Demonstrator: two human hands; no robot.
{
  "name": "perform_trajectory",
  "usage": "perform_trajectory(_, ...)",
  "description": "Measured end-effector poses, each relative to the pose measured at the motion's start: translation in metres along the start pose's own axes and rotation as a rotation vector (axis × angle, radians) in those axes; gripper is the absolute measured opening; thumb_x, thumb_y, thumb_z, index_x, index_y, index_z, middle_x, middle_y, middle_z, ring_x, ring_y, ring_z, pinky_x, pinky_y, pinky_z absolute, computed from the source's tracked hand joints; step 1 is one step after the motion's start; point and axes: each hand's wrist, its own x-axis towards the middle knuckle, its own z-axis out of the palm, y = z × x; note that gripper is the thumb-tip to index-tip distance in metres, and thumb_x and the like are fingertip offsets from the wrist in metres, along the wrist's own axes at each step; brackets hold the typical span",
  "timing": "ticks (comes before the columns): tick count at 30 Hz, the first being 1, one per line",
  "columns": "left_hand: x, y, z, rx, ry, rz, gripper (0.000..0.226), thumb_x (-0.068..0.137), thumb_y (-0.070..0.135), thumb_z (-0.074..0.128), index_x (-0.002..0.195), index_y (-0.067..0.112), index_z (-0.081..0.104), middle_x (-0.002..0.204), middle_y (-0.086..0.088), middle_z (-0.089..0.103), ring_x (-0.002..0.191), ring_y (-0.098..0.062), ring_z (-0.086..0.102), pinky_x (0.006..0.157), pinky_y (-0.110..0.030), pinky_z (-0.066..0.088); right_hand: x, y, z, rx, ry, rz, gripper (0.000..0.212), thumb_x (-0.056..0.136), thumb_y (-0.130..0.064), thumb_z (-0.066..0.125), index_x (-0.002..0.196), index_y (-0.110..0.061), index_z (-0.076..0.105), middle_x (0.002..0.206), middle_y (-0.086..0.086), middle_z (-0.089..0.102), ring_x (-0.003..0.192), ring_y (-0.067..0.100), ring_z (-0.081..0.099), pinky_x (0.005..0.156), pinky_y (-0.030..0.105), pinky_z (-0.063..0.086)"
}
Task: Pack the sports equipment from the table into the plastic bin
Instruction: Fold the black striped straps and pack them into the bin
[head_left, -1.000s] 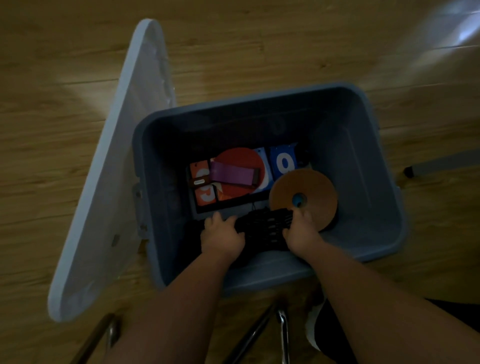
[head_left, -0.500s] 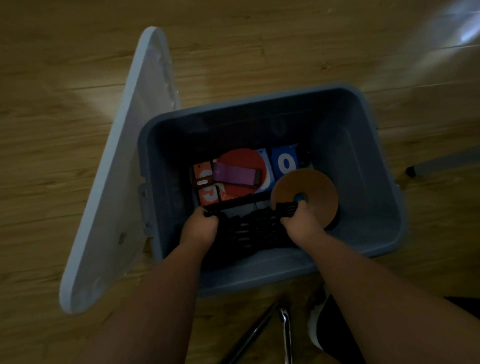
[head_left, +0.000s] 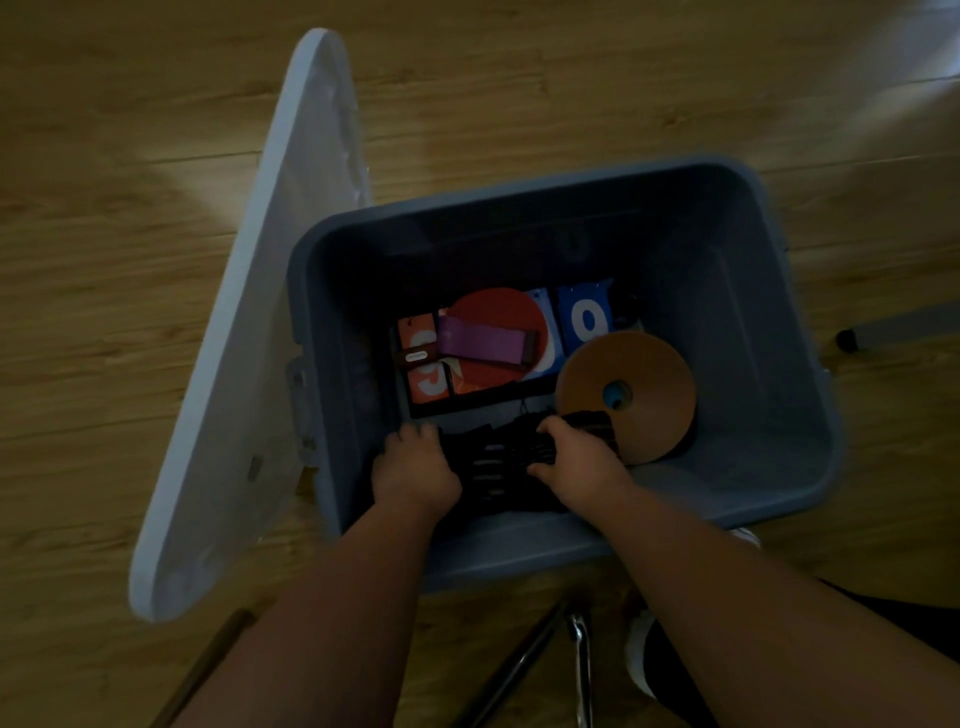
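A grey-blue plastic bin (head_left: 769, 322) stands open on the wooden floor. Both my hands reach inside at its near wall. My left hand (head_left: 413, 467) and my right hand (head_left: 576, 460) grip the two ends of a black net bundle (head_left: 493, 457) lying on the bin's bottom. Beyond it lies a flat scoreboard with orange and blue number cards (head_left: 584, 322), a red paddle (head_left: 498, 317) on it, and a purple strap (head_left: 485, 345) across the paddle. An orange disc stack (head_left: 631, 384) sits to the right, touching my right hand.
The bin's white lid (head_left: 249, 364) leans up against its left side. Metal chair legs (head_left: 579, 670) and a white shoe (head_left: 639, 654) show below the bin. A dark-tipped table leg (head_left: 893, 332) lies at the right edge.
My hands have drawn closer together on the net, pressing it down near the bin's front wall. The view has shifted slightly.
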Motion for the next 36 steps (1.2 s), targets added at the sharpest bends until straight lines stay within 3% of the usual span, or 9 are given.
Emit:
perform_trajectory(6,0.008,0.007,0.012,-0.077,0.083,0.187,0.044,0.103,0.033,0.039,0.145,0.02,0.039,0.147,-0.011,0.038,0.13,-0.032,0.038,0.102,-0.043,0.04,-0.004,-0.002,-0.005,-0.501,0.157,0.002,0.069,0.094,-0.057,0.052,0.153,-0.036,0.025,0.146,0.012,0.028,0.133,0.032,0.027,0.107,0.047,0.029)
perform_trajectory(9,0.011,0.013,0.016,-0.074,-0.038,0.172,0.046,0.105,0.047,0.028,0.149,0.034,0.034,0.153,-0.006,0.035,0.139,-0.034,0.031,0.115,-0.057,0.023,-0.001,0.002,-0.002,-0.366,-0.024,0.194,0.082,0.095,-0.066,0.04,0.155,-0.041,-0.009,0.163,0.017,-0.012,0.149,0.04,-0.004,0.118,0.058,0.003)
perform_trajectory(11,0.013,0.015,0.017,0.007,-0.111,0.16,0.048,0.104,0.05,0.028,0.151,0.038,0.031,0.156,-0.005,0.032,0.142,-0.035,0.027,0.115,-0.061,0.02,0.001,0.006,0.002,-0.211,-0.202,0.256,0.078,0.099,-0.062,0.034,0.152,-0.042,-0.02,0.16,0.014,-0.029,0.149,0.043,-0.013,0.12,0.056,0.001)
perform_trajectory(16,0.023,0.014,0.008,0.072,-0.179,0.188,0.047,0.102,0.048,0.037,0.145,0.029,0.037,0.146,-0.012,0.042,0.128,-0.038,0.041,0.105,-0.052,0.04,-0.003,0.006,0.008,-0.236,-0.399,0.212,0.073,0.103,-0.057,0.024,0.151,-0.036,-0.026,0.158,0.007,-0.036,0.145,0.043,-0.025,0.12,0.058,-0.004)
perform_trajectory(19,0.028,0.017,0.0,0.074,-0.213,0.172,0.049,0.1,0.048,0.041,0.145,0.028,0.039,0.144,-0.01,0.045,0.129,-0.036,0.043,0.109,-0.055,0.035,0.0,0.01,0.004,-0.29,-0.371,0.189,0.065,0.103,-0.057,0.02,0.154,-0.039,-0.018,0.161,0.006,-0.028,0.149,0.042,-0.015,0.119,0.06,0.0)
perform_trajectory(22,0.022,0.02,-0.005,0.021,-0.176,0.148,0.046,0.1,0.044,0.043,0.143,0.025,0.043,0.142,-0.01,0.047,0.131,-0.034,0.042,0.114,-0.063,0.023,0.0,0.013,-0.003,-0.181,-0.114,0.156,0.056,0.102,-0.054,0.029,0.155,-0.038,0.016,0.164,0.008,0.01,0.147,0.039,0.013,0.117,0.056,0.019)
perform_trajectory(25,0.015,0.026,-0.012,-0.118,-0.091,0.146,0.04,0.1,0.037,0.046,0.136,0.021,0.049,0.135,-0.011,0.052,0.127,-0.032,0.047,0.114,-0.058,0.027,-0.001,0.011,-0.013,-0.011,0.045,0.131,0.052,0.1,-0.054,0.037,0.147,-0.033,0.032,0.148,0.011,0.037,0.134,0.035,0.034,0.109,0.053,0.034)
perform_trajectory(30,0.001,0.043,-0.046,-0.524,0.048,0.193,0.023,0.1,0.023,0.049,0.114,0.013,0.063,0.111,-0.009,0.066,0.098,-0.024,0.06,0.084,-0.033,0.05,-0.011,-0.01,-0.049,0.375,0.109,0.155,0.053,0.102,-0.049,0.04,0.147,-0.02,0.037,0.144,0.011,0.042,0.123,0.027,0.046,0.104,0.04,0.042)
perform_trajectory(36,-0.043,0.077,-0.11,-0.957,0.175,0.197,0.021,0.1,0.022,0.05,0.086,0.021,0.065,0.087,0.005,0.063,0.09,-0.02,0.061,0.08,-0.037,0.052,-0.085,-0.05,-0.119,0.633,0.172,0.081,0.043,0.106,-0.044,0.034,0.139,-0.02,0.046,0.123,0.002,0.054,0.102,0.014,0.05,0.086,0.028,0.039)
